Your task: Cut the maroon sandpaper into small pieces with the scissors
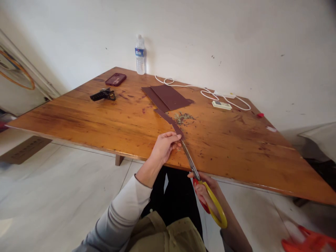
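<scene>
A narrow dark reddish-brown paper strip (165,116) is pinched between the thumb and fingers of my left hand (166,144), just over the table's near edge. My right hand (208,187) grips scissors (189,156) by their red and yellow handles. The blades point away from me, nearly together, with their tips beside my left fingertips at the strip's near end. Whether paper lies between the blades is hidden. Beyond the strip lie larger sheets of the same brown paper (172,97), overlapping. A small pile of cut scraps (184,118) sits to the strip's right.
On the wooden table (236,150) stand a water bottle (140,57) at the back, a dark red phone (116,79) and a black strap-like object (103,94) at left. A white cable (183,85) and a small remote-like device (222,105) lie at the back right.
</scene>
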Tool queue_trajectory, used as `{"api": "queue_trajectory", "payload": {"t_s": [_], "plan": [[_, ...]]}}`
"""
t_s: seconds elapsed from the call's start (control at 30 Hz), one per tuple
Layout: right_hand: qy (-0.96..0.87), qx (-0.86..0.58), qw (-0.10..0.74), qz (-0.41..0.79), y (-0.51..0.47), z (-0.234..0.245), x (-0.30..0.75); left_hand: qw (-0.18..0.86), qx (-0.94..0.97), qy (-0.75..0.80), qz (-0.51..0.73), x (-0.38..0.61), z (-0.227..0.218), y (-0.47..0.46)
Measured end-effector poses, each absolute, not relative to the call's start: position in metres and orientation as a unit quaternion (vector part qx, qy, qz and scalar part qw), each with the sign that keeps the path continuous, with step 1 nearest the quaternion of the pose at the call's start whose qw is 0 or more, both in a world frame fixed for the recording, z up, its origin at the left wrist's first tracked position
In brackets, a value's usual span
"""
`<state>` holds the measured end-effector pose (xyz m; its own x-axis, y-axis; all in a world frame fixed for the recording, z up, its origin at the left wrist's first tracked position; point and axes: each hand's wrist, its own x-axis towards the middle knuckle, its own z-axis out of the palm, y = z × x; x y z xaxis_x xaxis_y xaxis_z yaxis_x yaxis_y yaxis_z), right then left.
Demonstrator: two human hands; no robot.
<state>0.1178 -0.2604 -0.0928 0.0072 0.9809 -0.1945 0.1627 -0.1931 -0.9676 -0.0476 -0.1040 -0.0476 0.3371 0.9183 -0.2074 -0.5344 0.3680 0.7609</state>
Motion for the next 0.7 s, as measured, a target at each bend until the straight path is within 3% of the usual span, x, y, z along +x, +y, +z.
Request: {"api": "queue_trajectory", "payload": {"t_s": [0.47, 0.7], "plan": [[-0.432, -0.582, 0.451, 0.52, -0.27, -0.109, 0.115, 0.752, 0.3, 0.32, 0.492, -0.046, -0.046, -0.102], [-0.5, -0.537, 0.463, 0.497, -0.272, -0.106, 0.107, 0.749, 0.288, 0.324, 0.501, -0.045, -0.048, -0.103]]}}
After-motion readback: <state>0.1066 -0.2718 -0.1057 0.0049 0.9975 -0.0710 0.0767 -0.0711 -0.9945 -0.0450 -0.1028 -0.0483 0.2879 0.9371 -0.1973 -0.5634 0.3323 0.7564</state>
